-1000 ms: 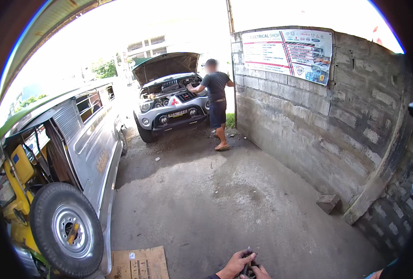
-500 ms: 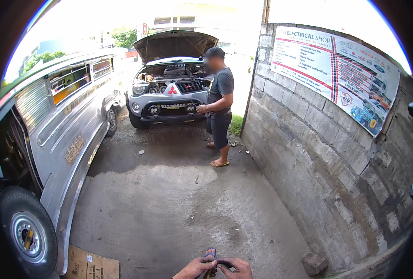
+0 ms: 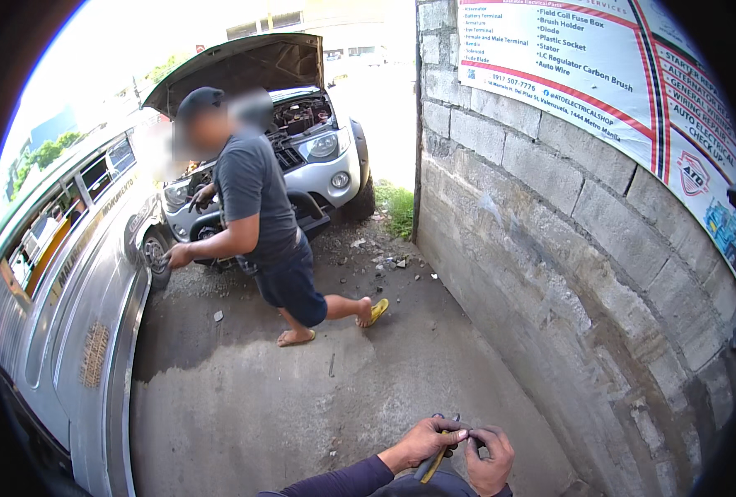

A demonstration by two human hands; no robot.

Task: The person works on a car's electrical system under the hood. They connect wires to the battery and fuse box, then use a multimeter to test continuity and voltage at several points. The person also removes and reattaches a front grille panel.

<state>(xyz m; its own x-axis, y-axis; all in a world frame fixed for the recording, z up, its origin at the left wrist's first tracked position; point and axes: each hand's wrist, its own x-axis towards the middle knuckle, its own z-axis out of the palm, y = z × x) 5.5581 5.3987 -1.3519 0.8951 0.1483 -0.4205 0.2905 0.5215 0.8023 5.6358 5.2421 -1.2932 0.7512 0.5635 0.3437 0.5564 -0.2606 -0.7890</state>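
Observation:
Low in the view, my left hand [image 3: 422, 441] is closed around what look like pliers [image 3: 431, 465] with yellow-and-black handles, which hang below the palm. Its thumb and forefinger also pinch toward my right hand [image 3: 490, 460]. The right fingers are bent and pressed together close by the left thumb tip. Whatever small thing lies between the two sets of fingertips is too small to make out. Dark sleeves cover both forearms.
Ahead, a person [image 3: 252, 199] in a dark shirt and shorts walks leftward past a silver vehicle [image 3: 335, 157] with its hood raised. A long metal-sided vehicle [image 3: 94, 298] stands at left. A block wall [image 3: 542, 240] with a printed banner [image 3: 567, 83] runs along the right.
The view has turned right and closer to the wall. The person has stepped away from the vehicle's front, leftward and nearer. My hands, still close together, show further up in the picture.

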